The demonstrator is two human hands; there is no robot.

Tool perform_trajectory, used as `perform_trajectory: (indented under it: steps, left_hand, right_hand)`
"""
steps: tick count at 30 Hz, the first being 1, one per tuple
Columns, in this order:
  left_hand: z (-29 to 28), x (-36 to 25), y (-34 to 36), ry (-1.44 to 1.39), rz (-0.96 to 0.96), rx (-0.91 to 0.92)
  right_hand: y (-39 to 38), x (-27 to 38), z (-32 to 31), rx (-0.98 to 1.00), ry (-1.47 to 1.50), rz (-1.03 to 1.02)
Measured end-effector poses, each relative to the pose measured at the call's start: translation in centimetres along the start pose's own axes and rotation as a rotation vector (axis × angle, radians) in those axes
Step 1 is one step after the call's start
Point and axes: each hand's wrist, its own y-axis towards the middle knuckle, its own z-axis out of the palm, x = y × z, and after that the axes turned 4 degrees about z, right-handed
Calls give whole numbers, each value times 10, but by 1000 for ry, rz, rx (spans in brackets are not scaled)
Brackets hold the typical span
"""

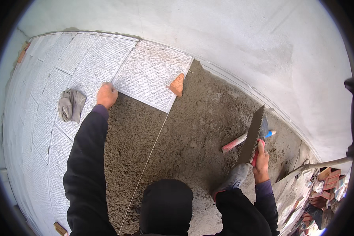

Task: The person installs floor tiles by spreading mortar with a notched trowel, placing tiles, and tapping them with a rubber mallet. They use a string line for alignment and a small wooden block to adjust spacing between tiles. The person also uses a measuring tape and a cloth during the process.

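My left hand (107, 95) is closed, its fingers curled at the near left corner of a patterned floor tile (151, 72); whatever they may pinch is hidden. My right hand (261, 162) grips the red handle of a notched trowel (252, 135), its dark blade tilted up over the mortar. A broken piece of brick (177, 85) rests on the tile's right edge. From near that tile's corner a thin string (148, 158) runs toward me across the damp grey mortar bed (133, 137).
Behind the trowel lies a tool with a red-and-white handle (234, 143), partly hidden. Grey gloves (71, 105) lie on the laid tiles (39, 129) at left. A pale wall (244, 35) borders the far side. My shoe (236, 177) stands on the mortar; rubble (322, 192) is heaped at right.
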Motion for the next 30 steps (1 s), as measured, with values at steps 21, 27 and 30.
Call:
perform_trajectory:
  steps: [21, 27, 30]
  left_hand:
    - [-15, -33, -20, -41, -80, 13]
    - [-19, -49, -19, -29, -196, 31]
    - [-15, -55, -21, -7, -222, -1]
  right_hand:
    - [-60, 226, 355, 1024, -493, -380]
    - [-23, 286, 491, 1173, -1330, -1438]
    - [-4, 275, 535, 1125, -1565, -2033]
